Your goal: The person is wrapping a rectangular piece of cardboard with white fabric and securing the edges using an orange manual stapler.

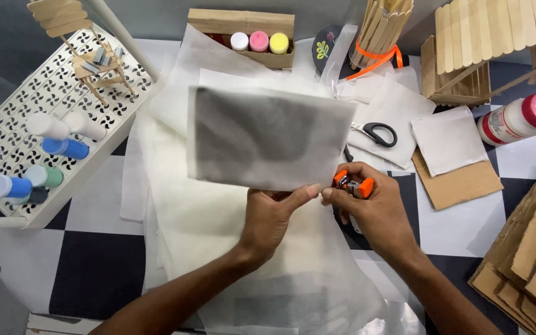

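We pinch the grey sheet (pixel 268 139) in our left hand (pixel 272 214), right hand (pixel 373 211) clenched on the orange lighter (pixel 355 185); best keep flame at the sheet's lower corner, clear of fingertips.

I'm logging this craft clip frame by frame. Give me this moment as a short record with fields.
left hand: left hand pinches the lower edge of a grey sheet wrapped in white tissue, held up
right hand: right hand grips an orange lighter by that edge
under hands: loose white tissue sheets on a checked table
nearby: scissors, glue bottle, paint bottles on white rack
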